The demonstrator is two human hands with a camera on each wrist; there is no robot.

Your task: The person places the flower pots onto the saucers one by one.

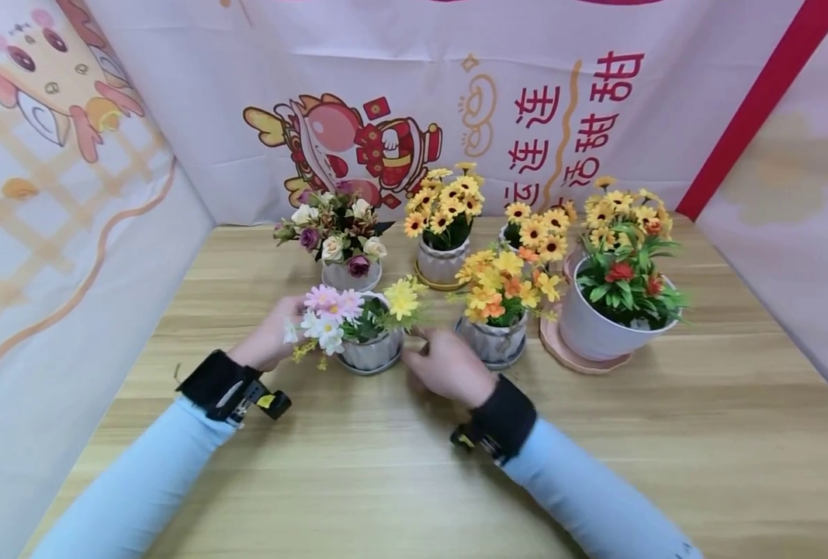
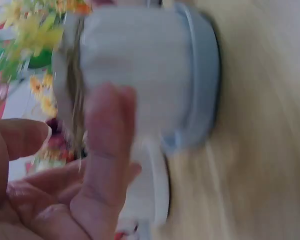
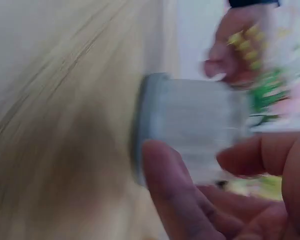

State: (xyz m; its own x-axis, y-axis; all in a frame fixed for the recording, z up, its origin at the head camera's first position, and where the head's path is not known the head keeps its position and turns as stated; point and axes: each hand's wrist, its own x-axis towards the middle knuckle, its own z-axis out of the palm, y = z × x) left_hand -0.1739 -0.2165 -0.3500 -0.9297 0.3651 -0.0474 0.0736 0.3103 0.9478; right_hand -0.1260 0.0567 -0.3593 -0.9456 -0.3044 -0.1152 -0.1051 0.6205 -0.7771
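A ribbed white flowerpot point(image 1: 372, 351) stands upright on a grey saucer point(image 1: 373, 369), holding pink, white and yellow artificial daisies point(image 1: 333, 307). To its left is my left hand point(image 1: 274, 335), partly behind the flowers; the left wrist view has its fingers point(image 2: 107, 145) extended at the pot's side and the thumb apart. On the other side, my right hand point(image 1: 450, 363) has its fingertips close by the pot. In the right wrist view an index finger point(image 3: 165, 165) reaches beside the saucer, and the thumb is spread from it. Twine circles the pot's rim in the left wrist view.
Behind stand a pot of purple and cream roses point(image 1: 347, 272) and a yellow sunflower pot point(image 1: 443, 260). Right of my right hand are an orange-yellow flower pot point(image 1: 493, 341) and a large white pot point(image 1: 595, 326) on a pink saucer. Printed cloth point(image 1: 400, 46) hangs behind the wooden table point(image 1: 358, 481).
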